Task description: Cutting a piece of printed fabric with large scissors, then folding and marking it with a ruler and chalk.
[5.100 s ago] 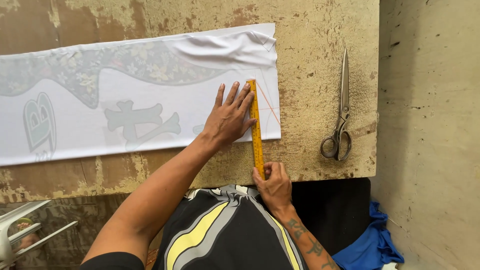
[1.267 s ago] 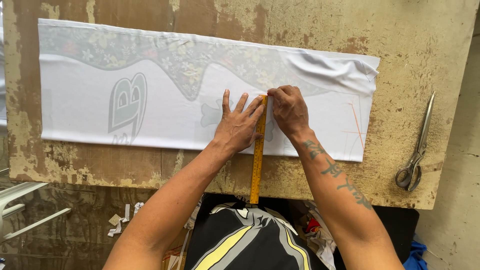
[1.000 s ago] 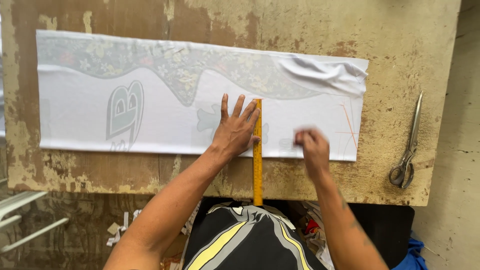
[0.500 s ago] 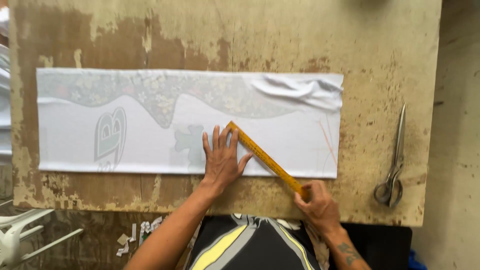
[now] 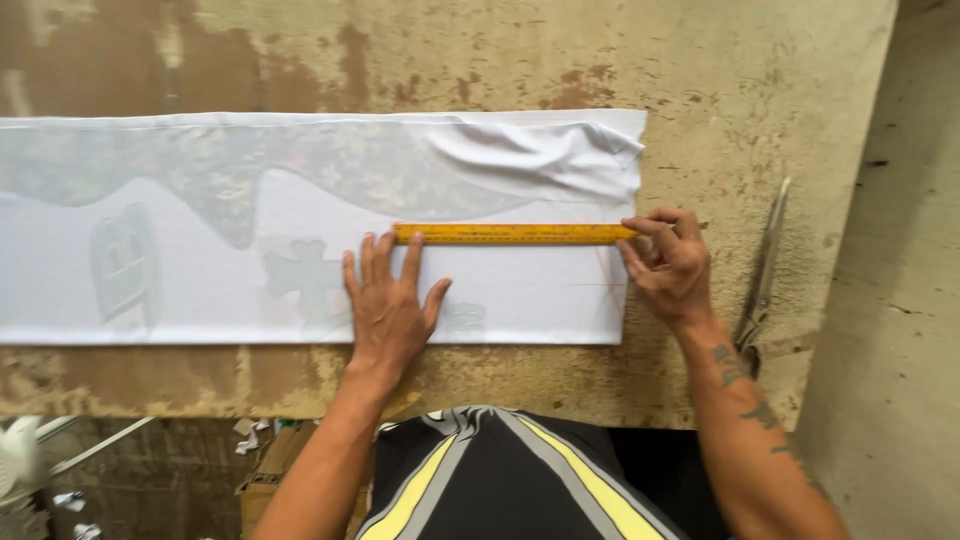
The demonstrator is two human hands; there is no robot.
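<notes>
Pinning the cloth [image 5: 300, 270] flat, we spread our left hand [image 5: 388, 305] open just below the ruler [image 5: 512, 234], fingertips touching its near edge so neither slips. The ruler lies level across the cloth's right part, its right end reaching the cloth's edge. There our right hand [image 5: 668, 262] pinches that end between thumb and fingers, steadying it in line. Right of the ruler, beyond our right hand, scissors [image 5: 762, 275] lie apart on the worn table [image 5: 760, 80]. Above the ruler the cloth bunches in folds.
</notes>
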